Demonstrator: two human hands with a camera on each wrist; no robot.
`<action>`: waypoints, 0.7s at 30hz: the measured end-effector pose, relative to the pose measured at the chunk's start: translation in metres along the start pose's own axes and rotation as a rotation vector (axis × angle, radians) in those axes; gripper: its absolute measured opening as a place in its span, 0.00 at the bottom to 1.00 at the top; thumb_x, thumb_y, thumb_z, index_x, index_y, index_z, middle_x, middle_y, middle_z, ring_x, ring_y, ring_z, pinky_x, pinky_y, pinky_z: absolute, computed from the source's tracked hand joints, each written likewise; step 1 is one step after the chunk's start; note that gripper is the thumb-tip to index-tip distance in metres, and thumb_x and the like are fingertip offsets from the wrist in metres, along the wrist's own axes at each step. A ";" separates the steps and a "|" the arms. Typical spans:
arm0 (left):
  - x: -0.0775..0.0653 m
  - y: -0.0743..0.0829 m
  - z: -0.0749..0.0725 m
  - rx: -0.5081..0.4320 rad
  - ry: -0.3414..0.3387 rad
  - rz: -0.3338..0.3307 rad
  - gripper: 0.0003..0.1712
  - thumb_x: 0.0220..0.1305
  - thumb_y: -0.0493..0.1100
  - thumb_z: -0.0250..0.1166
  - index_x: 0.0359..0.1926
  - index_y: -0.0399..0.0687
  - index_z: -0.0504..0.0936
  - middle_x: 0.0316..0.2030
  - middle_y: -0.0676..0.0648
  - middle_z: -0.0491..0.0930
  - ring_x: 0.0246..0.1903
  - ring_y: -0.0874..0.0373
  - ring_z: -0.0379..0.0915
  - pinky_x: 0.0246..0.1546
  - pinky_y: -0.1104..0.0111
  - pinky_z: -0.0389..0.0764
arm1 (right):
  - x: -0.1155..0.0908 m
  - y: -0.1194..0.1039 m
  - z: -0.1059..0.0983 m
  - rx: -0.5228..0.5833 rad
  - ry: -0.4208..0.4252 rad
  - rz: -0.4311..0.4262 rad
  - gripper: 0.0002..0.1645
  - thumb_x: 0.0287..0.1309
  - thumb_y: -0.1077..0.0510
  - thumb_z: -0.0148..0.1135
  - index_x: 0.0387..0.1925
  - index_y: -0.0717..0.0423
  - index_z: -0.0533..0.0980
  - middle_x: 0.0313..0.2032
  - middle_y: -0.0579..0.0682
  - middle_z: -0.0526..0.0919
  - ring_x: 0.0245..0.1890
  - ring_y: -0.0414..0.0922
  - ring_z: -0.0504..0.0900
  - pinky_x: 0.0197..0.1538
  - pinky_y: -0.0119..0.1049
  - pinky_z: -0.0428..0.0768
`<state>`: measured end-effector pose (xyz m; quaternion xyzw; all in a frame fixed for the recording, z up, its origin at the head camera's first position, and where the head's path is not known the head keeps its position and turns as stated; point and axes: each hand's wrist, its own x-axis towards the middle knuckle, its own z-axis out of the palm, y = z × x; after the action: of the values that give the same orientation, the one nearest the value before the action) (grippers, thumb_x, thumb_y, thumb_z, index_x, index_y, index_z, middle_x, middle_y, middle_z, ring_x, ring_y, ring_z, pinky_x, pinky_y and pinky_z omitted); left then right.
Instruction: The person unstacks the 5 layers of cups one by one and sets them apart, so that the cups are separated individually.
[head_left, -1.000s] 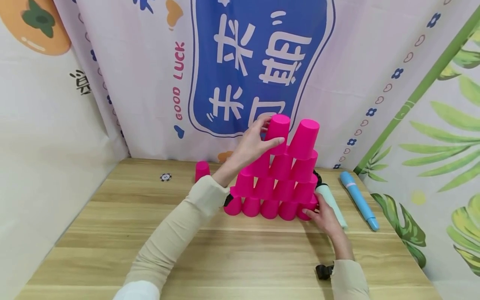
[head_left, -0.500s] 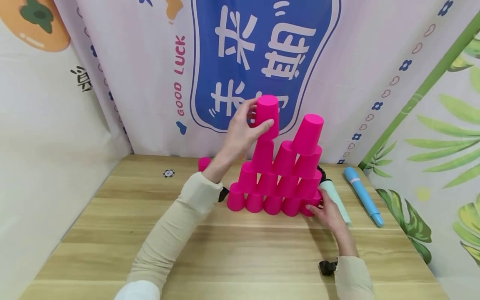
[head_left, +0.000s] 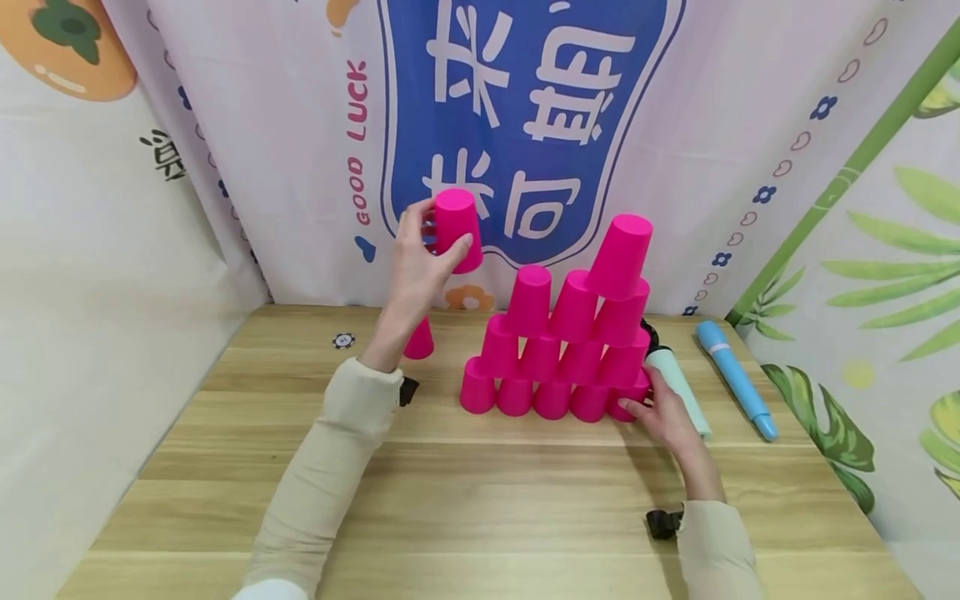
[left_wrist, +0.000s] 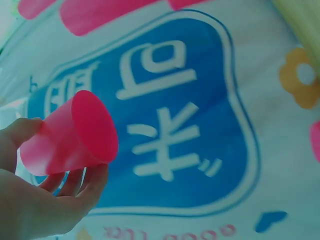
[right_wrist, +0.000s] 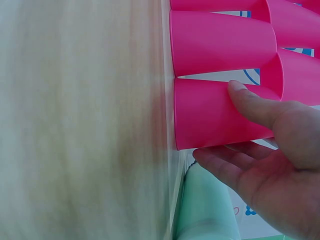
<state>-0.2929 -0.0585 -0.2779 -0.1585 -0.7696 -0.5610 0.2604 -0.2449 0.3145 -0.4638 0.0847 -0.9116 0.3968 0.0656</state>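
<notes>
My left hand [head_left: 415, 271] holds a pink plastic cup [head_left: 457, 233] upside down in the air, left of the stack. In the left wrist view the cup's open mouth [left_wrist: 97, 127] faces away from the palm, thumb on one side and fingers on the other. Rows of upturned pink cups [head_left: 551, 402] form a pyramid on the table; one top cup [head_left: 622, 258] stands at its upper right, over a row of three. My right hand [head_left: 671, 417] grips the bottom row's rightmost cup [right_wrist: 215, 115], thumb in front and fingers along its outer side.
A lone pink cup [head_left: 422, 342] stands left of the pyramid, behind the left forearm. Farther left lies a round chip [head_left: 344, 340]. A mint-green cylinder [head_left: 678, 392] and a blue microphone-shaped thing [head_left: 737, 379] lie at the right. A printed curtain [head_left: 307, 167] hangs behind the table [head_left: 480, 500].
My left hand has lifted the cup off the pyramid's top and carried it left, clear of the stack. The right hand keeps its hold on the bottom corner cup. The head view has shifted slightly.
</notes>
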 end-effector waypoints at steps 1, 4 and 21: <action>-0.001 -0.004 -0.002 0.010 0.009 -0.015 0.36 0.60 0.42 0.67 0.66 0.42 0.62 0.57 0.42 0.68 0.55 0.52 0.68 0.51 0.61 0.78 | 0.000 0.000 -0.001 0.001 0.001 -0.002 0.42 0.60 0.63 0.63 0.69 0.68 0.52 0.57 0.73 0.70 0.56 0.68 0.72 0.57 0.57 0.73; -0.007 -0.018 -0.009 0.046 0.035 -0.066 0.36 0.61 0.42 0.67 0.66 0.41 0.62 0.57 0.41 0.68 0.54 0.50 0.68 0.51 0.59 0.77 | 0.001 -0.001 -0.002 -0.003 0.004 -0.005 0.42 0.60 0.64 0.63 0.69 0.68 0.52 0.57 0.73 0.70 0.56 0.68 0.72 0.57 0.58 0.73; -0.054 -0.095 -0.034 0.158 0.098 -0.268 0.37 0.60 0.41 0.65 0.66 0.40 0.60 0.58 0.39 0.65 0.55 0.45 0.65 0.53 0.52 0.75 | 0.000 0.000 0.000 0.008 -0.004 0.000 0.43 0.60 0.64 0.63 0.70 0.68 0.51 0.57 0.72 0.70 0.56 0.68 0.72 0.57 0.58 0.73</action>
<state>-0.2928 -0.1187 -0.3752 -0.0058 -0.8119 -0.5356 0.2320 -0.2448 0.3140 -0.4638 0.0858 -0.9102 0.4001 0.0637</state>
